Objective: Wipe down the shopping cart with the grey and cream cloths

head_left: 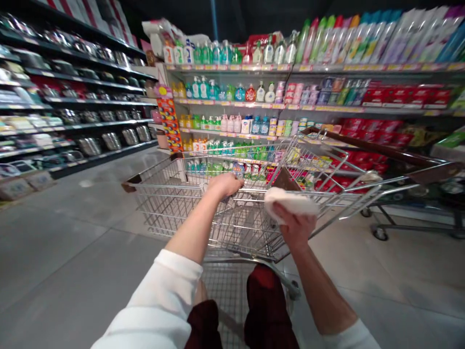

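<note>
In front of me stands a metal wire shopping cart (174, 194), side-on, with brown plastic corners and a brown handle (381, 148) at the right. My left hand (224, 185) is closed around the top rim of its near side. A folded white cloth (292, 202) is in my right hand (296, 225), which presses it at the same rim, further right. The fingers of my right hand are partly hidden by the cloth. Wire mesh shows through the basket, and a brown panel (288, 179) sits at the child-seat end.
Behind the cart, shelves (232, 103) hold several rows of bottles, spray cans and red packs. Metal pots (90, 145) fill the shelving at left. Another cart's wheel (379, 233) stands on the floor at right. My legs (267, 310) are close to the cart's lower rack.
</note>
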Tool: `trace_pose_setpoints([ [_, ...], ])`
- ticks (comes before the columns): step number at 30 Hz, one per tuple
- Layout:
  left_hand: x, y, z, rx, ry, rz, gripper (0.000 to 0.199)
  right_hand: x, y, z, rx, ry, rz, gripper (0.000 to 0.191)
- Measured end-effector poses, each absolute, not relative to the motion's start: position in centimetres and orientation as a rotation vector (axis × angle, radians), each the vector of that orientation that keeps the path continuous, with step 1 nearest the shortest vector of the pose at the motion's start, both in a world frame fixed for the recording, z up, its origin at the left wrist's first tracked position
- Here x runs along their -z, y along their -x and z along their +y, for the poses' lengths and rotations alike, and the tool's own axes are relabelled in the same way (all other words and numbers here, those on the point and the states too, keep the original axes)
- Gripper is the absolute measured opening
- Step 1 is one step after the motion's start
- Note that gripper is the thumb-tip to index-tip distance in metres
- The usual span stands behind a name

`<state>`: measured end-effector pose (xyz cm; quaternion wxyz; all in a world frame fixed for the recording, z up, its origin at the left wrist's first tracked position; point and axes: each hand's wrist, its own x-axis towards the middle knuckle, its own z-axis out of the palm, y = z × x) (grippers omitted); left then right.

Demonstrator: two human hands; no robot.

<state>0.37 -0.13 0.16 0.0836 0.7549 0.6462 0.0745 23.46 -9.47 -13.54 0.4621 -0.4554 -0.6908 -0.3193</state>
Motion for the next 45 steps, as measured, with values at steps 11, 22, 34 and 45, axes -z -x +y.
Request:
trace_pose_setpoints([
  [11, -0.4, -0.1, -0.8, -0.259, -2.268, 1.925, 0.057, 19.1, -19.7, -7.9, 0.581, 1.186, -1.989, 0.027],
  [22, 0.0, 0.0, -0.2, -0.245, -2.282, 1.933, 0.058, 22.3, -18.2, -11.1, -0.09, 1.179, -1.922, 0.036],
  [34, -0.3, -0.1, -0.3, -0.24, -2.282, 1.947, 0.057, 8.3, -25.7, -12.2, 0.369, 1.183, -0.971, 0.046],
  [45, 0.2, 0.2, -0.1, -0.272, -2.333, 1.933, 0.059, 17.1, -21.3, -8.6, 0.97, 1.208, -1.695, 0.037],
])
